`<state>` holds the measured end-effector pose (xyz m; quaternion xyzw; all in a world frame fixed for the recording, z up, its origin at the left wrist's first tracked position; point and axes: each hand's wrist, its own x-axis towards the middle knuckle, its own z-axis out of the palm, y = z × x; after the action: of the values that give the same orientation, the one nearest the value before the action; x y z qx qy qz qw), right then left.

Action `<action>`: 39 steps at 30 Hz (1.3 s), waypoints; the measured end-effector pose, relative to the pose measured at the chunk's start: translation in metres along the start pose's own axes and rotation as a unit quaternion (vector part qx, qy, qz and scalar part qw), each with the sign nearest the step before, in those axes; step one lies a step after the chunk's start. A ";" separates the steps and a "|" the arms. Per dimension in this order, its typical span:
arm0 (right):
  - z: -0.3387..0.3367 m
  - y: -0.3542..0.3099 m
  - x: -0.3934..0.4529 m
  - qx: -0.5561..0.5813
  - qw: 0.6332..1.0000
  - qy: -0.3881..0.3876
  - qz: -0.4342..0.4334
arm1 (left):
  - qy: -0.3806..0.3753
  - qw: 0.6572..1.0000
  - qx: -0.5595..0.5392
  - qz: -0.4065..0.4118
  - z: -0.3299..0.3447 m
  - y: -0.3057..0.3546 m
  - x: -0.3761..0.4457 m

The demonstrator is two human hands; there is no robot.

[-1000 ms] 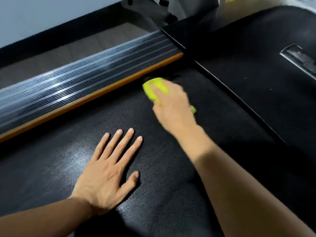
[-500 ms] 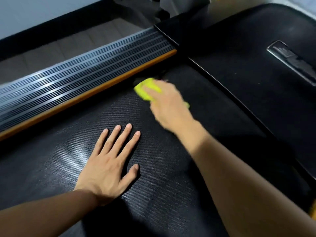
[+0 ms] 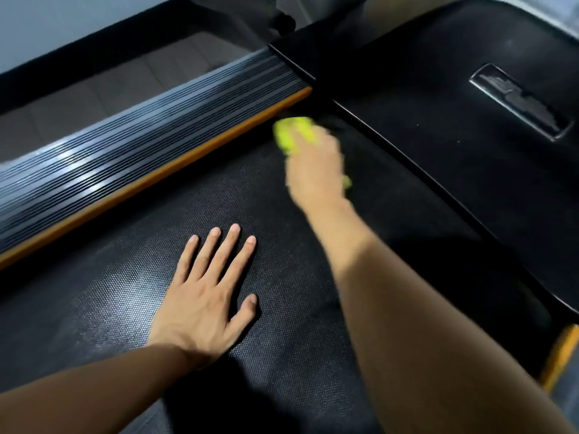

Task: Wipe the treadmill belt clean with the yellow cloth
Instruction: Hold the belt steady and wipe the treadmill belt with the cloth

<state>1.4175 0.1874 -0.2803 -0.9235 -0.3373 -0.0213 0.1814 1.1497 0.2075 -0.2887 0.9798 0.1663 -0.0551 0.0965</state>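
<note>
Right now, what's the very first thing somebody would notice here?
The bright yellow cloth jumps out, under the right hand at the far end of the black treadmill belt, close to the orange strip along its edge. Nearer, the left hand lies flat on the belt, fingers spread. Beside the orange strip, the ribbed side rail shines.

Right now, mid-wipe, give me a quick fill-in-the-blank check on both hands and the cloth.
1. The yellow cloth is under the ____ hand.
2. The left hand lies flat, fingers spread, on the treadmill ____.
3. Beside the ribbed side rail runs a strip coloured ____.
4. The right hand works near the black motor cover, at the belt's ____ end.

Missing words: right; belt; orange; far
</note>
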 end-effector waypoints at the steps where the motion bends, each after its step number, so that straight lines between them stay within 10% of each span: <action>1: 0.009 -0.020 -0.007 -0.001 0.999 -0.004 -0.052 | 0.002 1.000 -0.001 0.003 0.000 0.000 0.001; 5: 0.015 -0.032 -0.019 -0.023 0.996 0.014 -0.082 | 0.013 1.000 0.000 0.011 0.002 -0.004 0.001; 12: -0.030 0.081 -0.081 -0.052 0.965 0.117 0.228 | 0.029 1.000 0.002 0.006 0.003 0.000 0.000; 22: -0.070 0.158 -0.198 -0.026 0.879 0.239 0.412 | 0.043 0.999 -0.005 -0.002 0.004 0.002 -0.001; 25: -0.052 0.127 -0.154 0.070 0.888 0.267 0.366 | 0.046 0.999 -0.003 -0.002 0.004 0.002 -0.002; 28: -0.035 0.058 -0.102 -0.032 0.978 0.099 0.180 | 0.048 0.999 -0.011 0.001 0.004 0.001 -0.001; 31: -0.024 -0.006 -0.059 0.001 0.993 -0.041 0.108 | 0.055 0.998 -0.022 0.001 0.004 0.003 -0.002; 35: -0.017 0.000 -0.056 -0.027 0.998 -0.010 0.056 | 0.054 0.998 -0.022 0.007 0.004 0.002 0.000; 39: -0.044 0.093 -0.126 -0.027 0.973 0.103 0.206 | 0.055 0.998 -0.018 0.005 0.003 0.004 -0.001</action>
<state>1.3830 0.0284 -0.2892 -0.9705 -0.1184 -0.0873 0.1909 1.1500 0.2027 -0.2910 0.9802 0.1676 0.0026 0.1055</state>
